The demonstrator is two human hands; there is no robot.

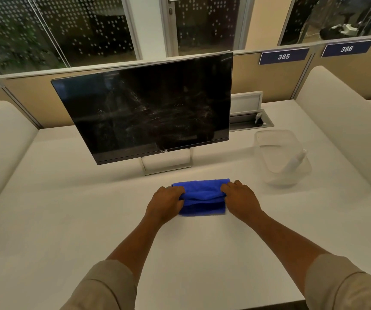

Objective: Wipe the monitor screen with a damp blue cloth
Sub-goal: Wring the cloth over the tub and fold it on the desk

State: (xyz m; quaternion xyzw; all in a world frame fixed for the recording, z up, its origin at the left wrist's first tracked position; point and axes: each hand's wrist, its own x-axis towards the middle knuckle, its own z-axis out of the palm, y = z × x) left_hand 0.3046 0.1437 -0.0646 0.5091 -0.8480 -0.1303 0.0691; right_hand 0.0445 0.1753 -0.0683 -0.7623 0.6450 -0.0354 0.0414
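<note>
Office cubicle, numbered partitions (284, 56), desk monitor (144, 108)

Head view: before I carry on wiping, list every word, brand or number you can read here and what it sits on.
"DELL" on the monitor, centre of its lower bezel, small but legible.
"385" on the left blue sign on the partition behind the desk.
"386" on the right blue sign on the same partition.
No readable text on the blue cloth, the clear tub or the spray bottle inside it.

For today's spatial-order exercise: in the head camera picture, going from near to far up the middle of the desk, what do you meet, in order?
Blue cloth, held at its ends by the left hand and right hand → monitor stand → monitor → desk partition → glass wall.
</note>
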